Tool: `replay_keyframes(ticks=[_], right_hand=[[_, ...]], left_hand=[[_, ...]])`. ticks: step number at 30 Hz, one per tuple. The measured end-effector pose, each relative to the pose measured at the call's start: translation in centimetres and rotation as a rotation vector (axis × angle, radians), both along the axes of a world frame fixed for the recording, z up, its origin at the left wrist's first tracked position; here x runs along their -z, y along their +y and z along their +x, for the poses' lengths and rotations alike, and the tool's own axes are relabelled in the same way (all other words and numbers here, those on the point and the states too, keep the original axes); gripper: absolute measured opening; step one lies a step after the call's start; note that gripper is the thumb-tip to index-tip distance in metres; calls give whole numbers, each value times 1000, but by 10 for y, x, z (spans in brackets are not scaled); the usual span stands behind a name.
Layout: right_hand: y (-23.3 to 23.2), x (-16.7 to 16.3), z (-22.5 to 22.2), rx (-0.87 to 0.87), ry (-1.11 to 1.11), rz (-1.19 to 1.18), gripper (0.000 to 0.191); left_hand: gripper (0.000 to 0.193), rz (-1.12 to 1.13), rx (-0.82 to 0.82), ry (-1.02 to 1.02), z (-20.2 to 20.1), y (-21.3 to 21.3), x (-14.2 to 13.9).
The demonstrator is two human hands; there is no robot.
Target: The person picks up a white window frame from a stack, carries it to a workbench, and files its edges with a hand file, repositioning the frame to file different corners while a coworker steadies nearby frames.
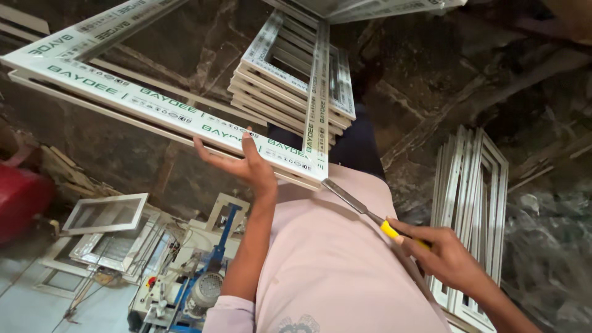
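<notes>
My left hand (243, 161) grips the near rail of a large white plastic window frame (142, 102) with green printed film, thumb over its top face. The frame is held up in front of my chest. My right hand (441, 253) holds a chisel (361, 208) by its yellow handle. The metal blade points up and left, its tip touching the frame's near corner (319, 176).
A stack of several similar white frames (290, 74) lies on the dark stone floor beyond. More frames (475, 203) lean upright at right. At lower left are small frames (105, 216), a blue-and-white machine (197, 277), and a red object (21, 197).
</notes>
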State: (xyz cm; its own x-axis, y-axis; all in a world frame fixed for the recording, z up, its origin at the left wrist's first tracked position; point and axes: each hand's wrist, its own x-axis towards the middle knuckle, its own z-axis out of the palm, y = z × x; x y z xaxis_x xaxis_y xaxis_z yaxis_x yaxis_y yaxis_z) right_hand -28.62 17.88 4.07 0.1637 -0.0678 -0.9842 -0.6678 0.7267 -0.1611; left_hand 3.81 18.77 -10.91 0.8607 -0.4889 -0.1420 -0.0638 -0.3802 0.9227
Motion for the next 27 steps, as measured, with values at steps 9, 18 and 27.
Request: replay_keyframes(ticks=[9, 18, 27], right_hand=[[1, -7, 4, -62, -61, -128, 47], [10, -7, 8, -35, 25, -55, 46], [17, -10, 20, -103, 44, -125, 45]], left_hand=[[87, -14, 6, 11, -2, -1, -6], [86, 42, 26, -68, -1, 2, -11], [84, -17, -11, 24, -3, 8, -8]])
